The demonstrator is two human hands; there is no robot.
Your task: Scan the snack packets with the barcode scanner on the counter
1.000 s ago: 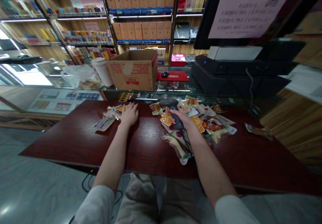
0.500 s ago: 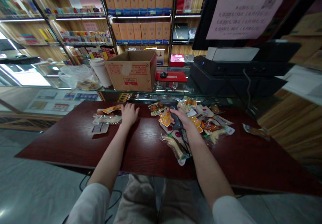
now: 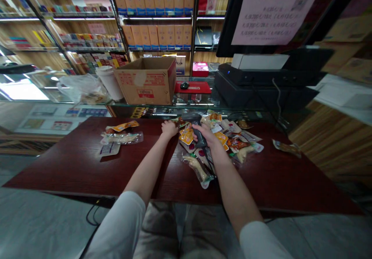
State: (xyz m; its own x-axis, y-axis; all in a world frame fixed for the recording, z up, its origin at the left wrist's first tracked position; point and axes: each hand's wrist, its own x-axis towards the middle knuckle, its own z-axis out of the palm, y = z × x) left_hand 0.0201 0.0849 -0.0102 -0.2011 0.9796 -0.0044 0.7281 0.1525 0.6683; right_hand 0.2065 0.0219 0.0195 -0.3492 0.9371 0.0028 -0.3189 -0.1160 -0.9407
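In my right hand point(image 3: 205, 134) is a dark handheld barcode scanner point(image 3: 200, 137), its head over the left side of a heap of vacuum-packed snacks point(image 3: 229, 137). My left hand point(image 3: 170, 128) is at the heap's left edge, its fingers curled on a clear snack packet point(image 3: 180, 121) with brown contents; the fingertips are partly hidden. An orange-yellow packet point(image 3: 186, 134) lies just below the scanner head. Nearest me in the heap is a clear packet with a pale piece of food point(image 3: 197, 169). Apart on the left lies a small group of similar packets point(image 3: 122, 137).
A single brown packet point(image 3: 286, 148) lies on the right of the dark red table point(image 3: 87, 173). Behind, on a glass counter, stand an open cardboard box point(image 3: 145, 82), a white cup point(image 3: 109, 82) and a monitor point(image 3: 226, 26). The scanner's cable point(image 3: 209, 161) runs toward me.
My left hand has moved right, from beside the left group of packets to the packet at the heap's edge. My right hand still holds the scanner over the heap. The view has shifted slightly.
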